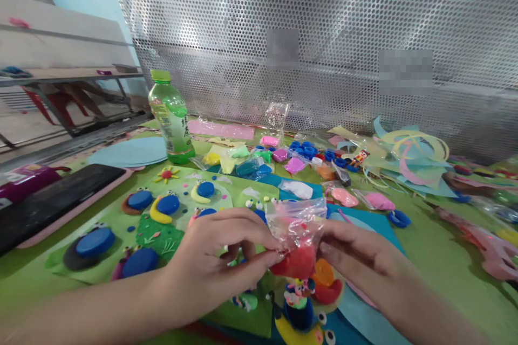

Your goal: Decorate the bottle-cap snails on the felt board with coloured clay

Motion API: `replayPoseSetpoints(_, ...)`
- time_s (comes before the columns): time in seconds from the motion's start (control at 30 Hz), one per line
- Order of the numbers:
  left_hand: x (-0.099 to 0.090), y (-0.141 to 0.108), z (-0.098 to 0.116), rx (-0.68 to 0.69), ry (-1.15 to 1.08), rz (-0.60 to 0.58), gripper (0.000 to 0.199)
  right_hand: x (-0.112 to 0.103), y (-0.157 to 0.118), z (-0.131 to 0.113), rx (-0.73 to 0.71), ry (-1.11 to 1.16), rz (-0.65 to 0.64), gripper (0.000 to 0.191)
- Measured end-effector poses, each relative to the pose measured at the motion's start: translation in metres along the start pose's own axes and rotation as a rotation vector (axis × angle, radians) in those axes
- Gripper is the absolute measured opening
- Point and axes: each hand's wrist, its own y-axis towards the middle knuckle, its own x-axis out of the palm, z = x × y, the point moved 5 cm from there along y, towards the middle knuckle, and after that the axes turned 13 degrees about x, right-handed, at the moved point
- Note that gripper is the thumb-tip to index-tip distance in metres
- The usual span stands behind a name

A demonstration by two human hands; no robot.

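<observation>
- Crowded green table (437,237), strewn with felt sheets, paper curls, small clay packets and blue bottle caps (305,150); perforated metal screen standing behind it all.
- Green felt board (170,237) lying flat under the forearms, set with blue caps dressed as clay snails; best kept clear of the elbows so nothing gets knocked loose.
- Dark phone in a pink case (56,202) at far left, and a green drink bottle (172,118) upright behind the board, both well apart from the work.
- Left hand (210,267) curled, thumb and forefinger pinched on the lower left edge of the small clear bag (297,221).
- Right hand (360,259) closed on the bag's right side, fingers (329,250) pressing just beside the red clay.
- Bag held up off the table between both hands, above the near edge of the board, crumpled top pointing upward.
- Red clay lump (297,261) sitting at the bottom of the bag, apparently bulging out below, though whether already free of the plastic cannot be told.
- Judged as working the clay out of its bag: steady grip on the plastic with the left, gentle squeezing from the right, avoiding a hard pull that could tear the film or drop the lump onto the finished figures below.
</observation>
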Motion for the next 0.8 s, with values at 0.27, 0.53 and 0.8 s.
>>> replayPoseSetpoints(0.27, 0.001, -0.001, 0.006, 0.124, 0.051, -0.032, 0.017, -0.004, -0.004, -0.002, -0.134, -0.075, 0.186, 0.025)
replayPoseSetpoints(0.53, -0.002, -0.006, 0.013, 0.190, 0.025, 0.013, 0.017, -0.004, -0.003, -0.004, -0.096, 0.075, 0.240, 0.008)
replayPoseSetpoints(0.8, -0.004, -0.006, 0.018, 0.179, -0.018, -0.033, 0.010, -0.008, 0.001, -0.006, -0.185, -0.004, 0.114, 0.009)
